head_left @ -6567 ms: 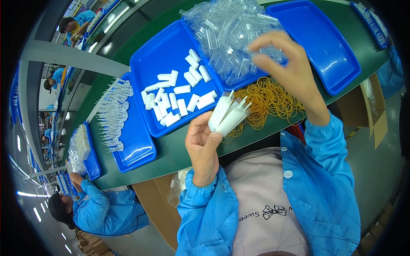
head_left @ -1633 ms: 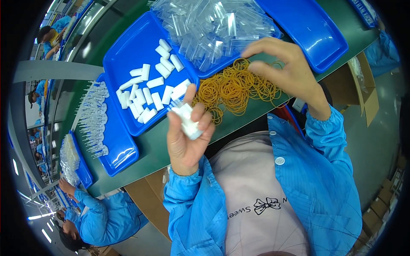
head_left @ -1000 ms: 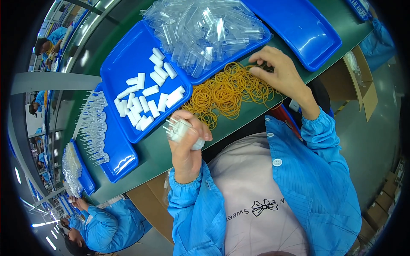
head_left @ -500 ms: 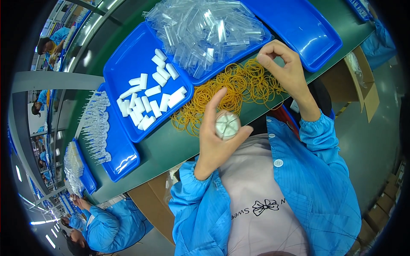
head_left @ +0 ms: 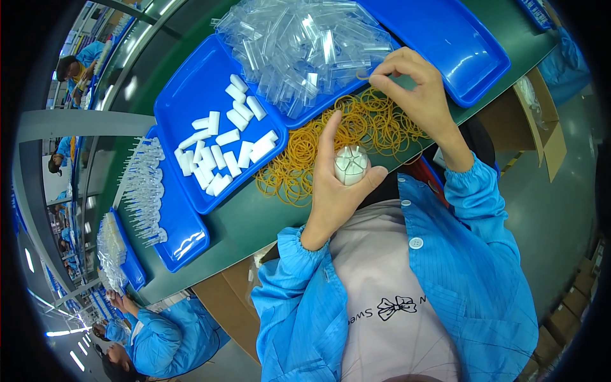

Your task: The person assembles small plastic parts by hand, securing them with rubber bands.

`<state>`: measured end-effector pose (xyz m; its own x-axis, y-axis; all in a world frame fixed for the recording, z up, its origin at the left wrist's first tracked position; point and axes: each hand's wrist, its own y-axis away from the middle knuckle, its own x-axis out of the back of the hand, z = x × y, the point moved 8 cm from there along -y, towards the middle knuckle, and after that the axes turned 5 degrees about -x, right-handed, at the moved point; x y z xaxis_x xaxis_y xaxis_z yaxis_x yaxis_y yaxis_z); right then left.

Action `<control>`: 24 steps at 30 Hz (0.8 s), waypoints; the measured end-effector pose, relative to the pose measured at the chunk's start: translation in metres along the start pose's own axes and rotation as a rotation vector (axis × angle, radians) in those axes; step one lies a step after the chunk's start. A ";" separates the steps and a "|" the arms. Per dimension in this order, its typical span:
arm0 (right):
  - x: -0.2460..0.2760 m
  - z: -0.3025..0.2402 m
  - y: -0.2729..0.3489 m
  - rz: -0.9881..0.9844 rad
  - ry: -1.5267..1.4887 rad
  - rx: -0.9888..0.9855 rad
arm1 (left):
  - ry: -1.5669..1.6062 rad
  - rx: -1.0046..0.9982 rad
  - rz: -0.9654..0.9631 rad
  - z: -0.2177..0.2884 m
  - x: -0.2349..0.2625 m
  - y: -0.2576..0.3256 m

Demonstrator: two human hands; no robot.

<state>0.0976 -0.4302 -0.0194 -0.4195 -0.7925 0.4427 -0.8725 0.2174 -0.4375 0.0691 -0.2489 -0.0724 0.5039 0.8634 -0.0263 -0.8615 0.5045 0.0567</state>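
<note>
My left hand [head_left: 336, 194] holds a round white bundle [head_left: 351, 164], its end facing up and split into several wedge-shaped parts. The fingers wrap round its side, with the index finger pointing up. My right hand [head_left: 417, 92] pinches a thin yellow-brown rubber band [head_left: 363, 75] between thumb and fingertips, raised over the front rim of the tray of clear plastic pieces. Beneath and between both hands spreads a loose pile of rubber bands [head_left: 305, 159] on the green table [head_left: 245, 219].
A blue tray [head_left: 181, 83] holds several short white pieces [head_left: 228, 136]; beside it, clear plastic pieces [head_left: 299, 57] are heaped. Thin translucent spiked parts [head_left: 143, 191] lie at the left. Another blue tray [head_left: 461, 48] is at the far right. Someone in blue [head_left: 168, 337] sits at lower left.
My right hand has moved up and left, away from the rubber band pile, with a band now showing at its fingertips. My left hand has shifted right and slightly up with the white bundle.
</note>
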 end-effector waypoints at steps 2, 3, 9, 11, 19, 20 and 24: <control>-0.002 0.002 0.000 0.004 -0.041 -0.011 | 0.077 0.067 0.000 -0.005 -0.001 -0.001; -0.003 -0.001 0.001 -0.014 -0.076 -0.028 | 0.014 -0.006 0.005 -0.004 0.002 -0.003; -0.025 -0.042 0.023 -0.164 -0.165 0.034 | 0.096 -0.073 0.075 0.000 0.003 -0.006; -0.031 -0.042 0.028 -0.231 -0.258 -0.014 | 0.111 -0.085 0.059 -0.003 0.003 -0.007; -0.039 -0.073 0.033 -0.553 -0.778 -0.285 | -0.663 -0.430 0.074 0.033 -0.005 0.005; -0.037 -0.095 0.037 -0.608 -0.362 -0.029 | -0.666 -0.431 0.076 0.036 -0.003 0.003; -0.040 -0.143 0.074 -0.437 0.110 0.673 | -0.411 -0.327 -0.073 0.040 0.004 -0.002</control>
<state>0.0135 -0.3008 0.0427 -0.1287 -0.6582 0.7418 -0.6403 -0.5160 -0.5690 0.0758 -0.2467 -0.0331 0.4892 0.7858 0.3784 -0.7649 0.5950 -0.2468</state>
